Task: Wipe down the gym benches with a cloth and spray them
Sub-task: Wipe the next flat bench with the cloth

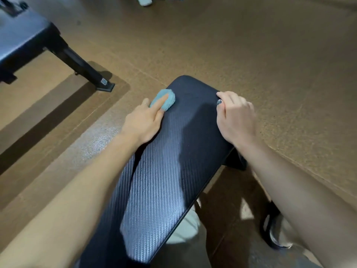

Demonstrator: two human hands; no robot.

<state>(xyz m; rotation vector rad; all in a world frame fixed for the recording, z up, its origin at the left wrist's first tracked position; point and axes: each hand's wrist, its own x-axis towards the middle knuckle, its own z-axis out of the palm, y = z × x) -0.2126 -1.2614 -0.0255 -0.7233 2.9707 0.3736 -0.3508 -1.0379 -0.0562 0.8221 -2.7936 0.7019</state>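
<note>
A black gym bench with a ribbed, textured pad runs from the bottom of the head view toward the middle. My left hand presses a bunched light-blue cloth onto the pad near its far left edge, one finger stretched over the cloth. My right hand curls over the far right edge of the pad, fingers wrapped around the rim. No spray bottle shows.
A second dark bench with a black angled leg stands at the upper left. Brown speckled rubber flooring surrounds both. Pale and blue items lie at the top edge. A shoe shows at the lower right.
</note>
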